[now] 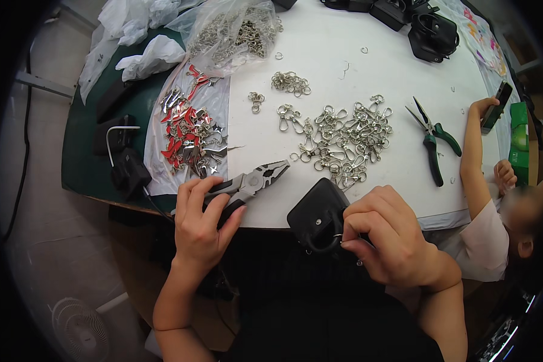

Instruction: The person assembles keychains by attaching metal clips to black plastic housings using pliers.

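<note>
My left hand (196, 229) is wrapped round the dark handles of a pair of combination pliers (260, 179), whose grey jaws stand apart over the table's front edge. At that same edge, my right hand (392, 235) pinches a small metal ring (338, 236) beside the looped strap of a small black case (315, 208). Glossy and boxy, the case is tilted, with a silver stud on its face. My fingers hide part of the ring and of the strap. Beyond the case lies a heap of silver snap hooks (344, 142).
Red and silver charms (190, 139) lie on plastic at left, below a bag of metal rings (238, 33). Split rings (291, 83) form a small pile. Green-handled needle-nose pliers (431, 139) lie at right. Black cases (433, 36) stand far right. Another person's hand holds a phone (496, 107).
</note>
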`<state>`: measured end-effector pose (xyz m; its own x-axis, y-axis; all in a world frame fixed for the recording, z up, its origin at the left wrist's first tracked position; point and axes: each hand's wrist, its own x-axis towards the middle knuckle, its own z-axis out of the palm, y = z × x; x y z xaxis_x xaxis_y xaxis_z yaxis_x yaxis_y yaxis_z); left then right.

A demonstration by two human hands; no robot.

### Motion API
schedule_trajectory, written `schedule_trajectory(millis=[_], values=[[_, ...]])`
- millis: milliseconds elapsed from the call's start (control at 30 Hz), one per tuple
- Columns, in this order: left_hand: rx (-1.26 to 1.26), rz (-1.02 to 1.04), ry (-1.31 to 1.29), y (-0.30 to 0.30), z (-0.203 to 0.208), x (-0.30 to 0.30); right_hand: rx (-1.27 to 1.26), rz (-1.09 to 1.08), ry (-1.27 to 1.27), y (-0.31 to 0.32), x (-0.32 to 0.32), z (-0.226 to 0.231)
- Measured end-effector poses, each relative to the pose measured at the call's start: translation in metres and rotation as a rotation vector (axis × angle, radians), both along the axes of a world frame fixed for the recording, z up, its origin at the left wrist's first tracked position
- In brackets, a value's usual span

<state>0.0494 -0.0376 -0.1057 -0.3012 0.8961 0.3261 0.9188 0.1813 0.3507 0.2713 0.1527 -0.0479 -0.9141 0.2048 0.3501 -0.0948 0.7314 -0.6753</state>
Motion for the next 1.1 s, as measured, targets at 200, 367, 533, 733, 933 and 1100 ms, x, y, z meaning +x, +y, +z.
schedule_trajectory(millis=[200, 367, 533, 733, 933, 1100], values=[[-0.015, -0.147, -0.155, 0.0, 0.044, 0.0, 0.073, 0.064, -0.033, 0.004, 0.0, 0.012], [-0.061, -0.265, -0.092, 0.006, 0.068, 0.001, 0.095, 0.109, -0.047, 0.007, -0.003, 0.014], [-0.128, -0.264, -0.027, 0.008, 0.086, -0.006, 0.11, 0.135, -0.002, 0.006, -0.007, 0.009], [-0.257, -0.312, 0.002, 0.012, 0.103, -0.008, 0.153, 0.156, 0.024, 0.002, -0.012, 0.009], [-0.292, -0.359, 0.035, 0.016, 0.116, -0.011, 0.156, 0.233, 0.006, 0.002, -0.013, 0.013], [-0.305, -0.4, 0.09, 0.021, 0.126, -0.012, 0.171, 0.289, -0.006, 0.004, -0.015, 0.015]])
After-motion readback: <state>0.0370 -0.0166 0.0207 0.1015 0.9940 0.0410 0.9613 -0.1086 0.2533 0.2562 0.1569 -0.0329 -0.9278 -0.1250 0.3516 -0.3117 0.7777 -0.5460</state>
